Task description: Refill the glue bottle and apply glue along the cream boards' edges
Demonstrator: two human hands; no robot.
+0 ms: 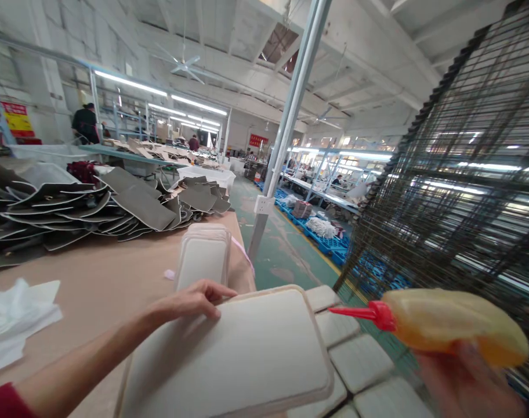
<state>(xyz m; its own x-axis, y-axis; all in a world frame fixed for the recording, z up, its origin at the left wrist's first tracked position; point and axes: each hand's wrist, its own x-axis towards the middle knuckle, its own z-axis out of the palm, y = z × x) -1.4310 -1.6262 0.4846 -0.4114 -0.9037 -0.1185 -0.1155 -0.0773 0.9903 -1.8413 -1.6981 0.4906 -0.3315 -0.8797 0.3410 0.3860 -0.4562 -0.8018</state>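
Observation:
My left hand (200, 301) is at the far edge of a large off-white rounded panel (242, 354), thumb on its top face and fingers bent at the rim. This panel tops a low stack with tan edges. In my right hand (468, 377), partly blurred, lies a squeeze bottle (456, 325) of yellow liquid. Its red nozzle (355, 312) points left, above smaller pale pads (360, 363) beside the panel. Behind my left hand, a stack of smaller white rounded panels (203, 255) stands on the brown table (112, 273).
Grey sheets with pale edges (138, 203) are heaped at the table's back left. White crumpled paper (21, 316) lies at left. A metal post (282, 128) rises past the table's far end. Tall wire racks (456, 157) stand at right, near blue pallets (329, 244). People work far off.

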